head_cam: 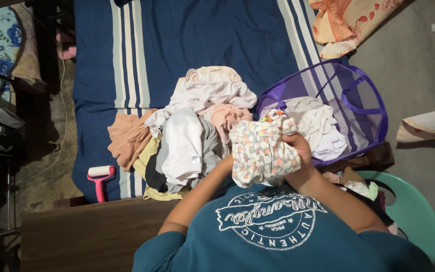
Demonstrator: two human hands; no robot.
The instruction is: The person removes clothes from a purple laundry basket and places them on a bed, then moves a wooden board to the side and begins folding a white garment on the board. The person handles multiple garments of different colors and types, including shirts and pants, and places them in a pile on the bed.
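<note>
Both hands grip one patterned garment (262,153) above the bed's near edge: right hand (298,146) clamped on its upper right, left hand hidden beneath it. Done: several whites lie in the purple mesh hamper (363,108). Remaining: the clothes pile (187,136) mid-bed.

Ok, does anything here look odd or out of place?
A pink lint roller lies alone on the bed's edge, apart from the clothes pile. The purple mesh basket tips on its side, clothes spilling out. Both hands hold a patterned garment.
</note>
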